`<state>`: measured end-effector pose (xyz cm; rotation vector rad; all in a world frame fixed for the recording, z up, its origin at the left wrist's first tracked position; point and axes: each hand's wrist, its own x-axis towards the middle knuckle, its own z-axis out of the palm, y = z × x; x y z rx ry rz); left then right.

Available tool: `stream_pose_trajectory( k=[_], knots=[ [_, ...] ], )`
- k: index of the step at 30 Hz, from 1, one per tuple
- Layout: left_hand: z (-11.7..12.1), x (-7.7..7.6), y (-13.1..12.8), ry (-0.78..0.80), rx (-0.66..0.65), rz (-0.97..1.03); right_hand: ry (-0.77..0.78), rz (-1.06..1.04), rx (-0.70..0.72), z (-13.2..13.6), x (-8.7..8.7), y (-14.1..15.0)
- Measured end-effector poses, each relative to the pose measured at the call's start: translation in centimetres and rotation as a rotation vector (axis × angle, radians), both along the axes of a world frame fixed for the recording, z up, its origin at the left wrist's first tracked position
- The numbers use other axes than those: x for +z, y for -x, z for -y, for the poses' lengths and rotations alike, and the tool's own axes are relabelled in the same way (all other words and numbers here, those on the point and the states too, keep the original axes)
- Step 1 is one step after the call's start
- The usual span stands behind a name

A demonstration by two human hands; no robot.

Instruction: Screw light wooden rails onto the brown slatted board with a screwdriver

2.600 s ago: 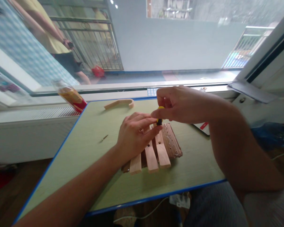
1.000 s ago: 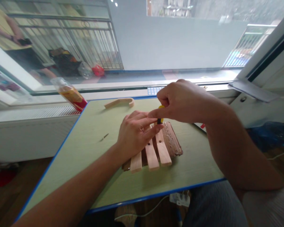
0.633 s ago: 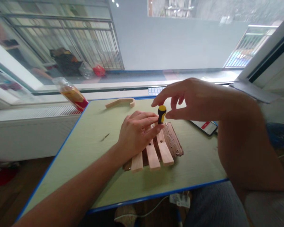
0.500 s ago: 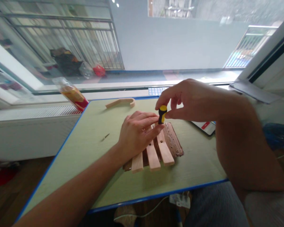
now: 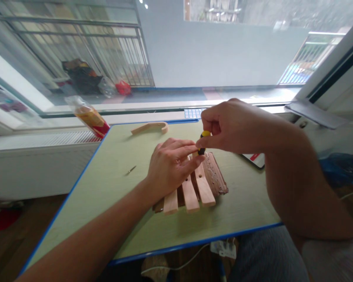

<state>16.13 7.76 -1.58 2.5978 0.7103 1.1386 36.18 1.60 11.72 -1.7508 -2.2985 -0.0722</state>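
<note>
My right hand [image 5: 228, 127] grips a short black and yellow screwdriver [image 5: 205, 135], standing nearly upright with its tip hidden. My left hand [image 5: 172, 166] rests across several pale wooden slats [image 5: 190, 196], holding them, its thumb and forefinger close about the lower end of the screwdriver. Round holes show in two of the slats. Beneath them lies a worn brown block [image 5: 216, 174], its right side pitted with small holes. Left of my left hand, a small thin metal bit [image 5: 131, 170] lies on the table.
A curved wooden piece [image 5: 150, 127] lies at the back of the green, blue-edged table [image 5: 106, 196]. A flat device [image 5: 255, 159] sits partly behind my right forearm. Beyond the table's left corner stands a plastic-wrapped package [image 5: 91, 119], near the radiator [image 5: 41, 156] and window.
My right hand has turned, its fingers closing more fully round the screwdriver handle, which leans slightly right. The rightmost slat has shifted slightly left. My left hand stays put.
</note>
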Motion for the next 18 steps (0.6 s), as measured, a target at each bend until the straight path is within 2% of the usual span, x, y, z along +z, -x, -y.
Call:
stream_pose_trajectory(
  k=[5, 11, 15, 18],
  knots=[
    [-0.1, -0.1, 0.0, 0.003, -0.004, 0.005, 0.007, 0.019, -0.04, -0.1, -0.2, 0.7],
    [-0.1, -0.2, 0.0, 0.002, -0.018, 0.019, 0.028, 0.004, -0.016, -0.5, -0.3, 0.9],
    [0.0, -0.1, 0.0, 0.003, -0.011, 0.013, 0.056, -0.057, 0.041, -0.6, -0.2, -0.2],
    [0.0, -0.2, 0.1, 0.01, -0.009, 0.004, 0.051, -0.164, 0.154, -0.3, 0.0, -1.1]
  ],
)
